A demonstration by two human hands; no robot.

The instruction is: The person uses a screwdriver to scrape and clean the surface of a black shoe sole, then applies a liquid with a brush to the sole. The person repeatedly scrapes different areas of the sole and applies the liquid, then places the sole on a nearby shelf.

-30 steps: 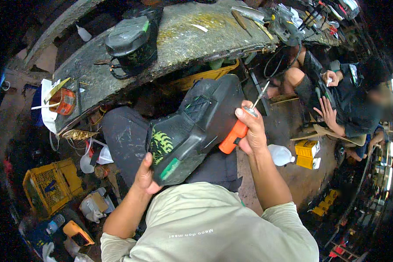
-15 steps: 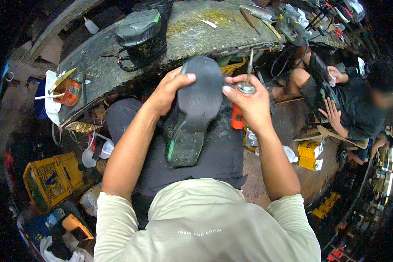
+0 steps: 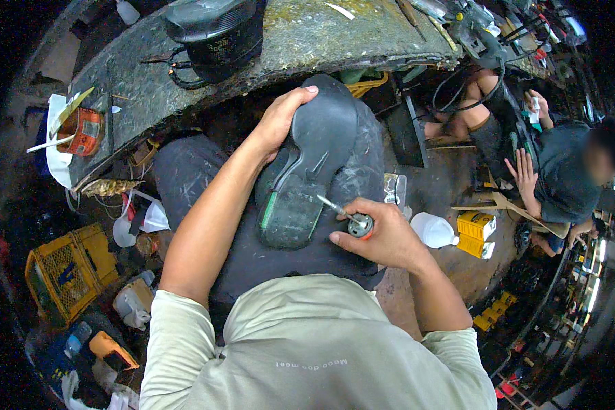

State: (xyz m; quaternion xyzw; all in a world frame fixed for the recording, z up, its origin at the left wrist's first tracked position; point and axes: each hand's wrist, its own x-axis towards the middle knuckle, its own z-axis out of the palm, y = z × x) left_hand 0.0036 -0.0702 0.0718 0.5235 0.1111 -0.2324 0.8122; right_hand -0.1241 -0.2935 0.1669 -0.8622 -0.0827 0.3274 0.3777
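A black shoe (image 3: 326, 130) lies sole up across my lap, its heel (image 3: 290, 215) toward me and its toe pointing away. A green strip (image 3: 269, 210) marks the heel's left edge. My left hand (image 3: 283, 117) is closed around the toe end, thumb on the sole. My right hand (image 3: 383, 232) is wrapped around an orange-bodied tool (image 3: 359, 224) with a round metal front and a thin shaft, like a rotary tool. The shaft's tip is at the heel's right edge; whether it touches, I cannot tell. Most of the tool's body is hidden by my fingers.
Beyond the shoe runs a worn workbench (image 3: 307, 48) with a black lidded container (image 3: 215, 34). An orange tin (image 3: 85, 132) stands at its left end. A yellow crate (image 3: 68, 273) is at lower left. At right are a white jug (image 3: 434, 230), yellow boxes (image 3: 476, 232) and a seated person (image 3: 560, 164).
My right hand has come down from beside the toe to the heel, swinging the tool's shaft to point left. The shoe has shifted slightly right and up, with my left hand still on it.
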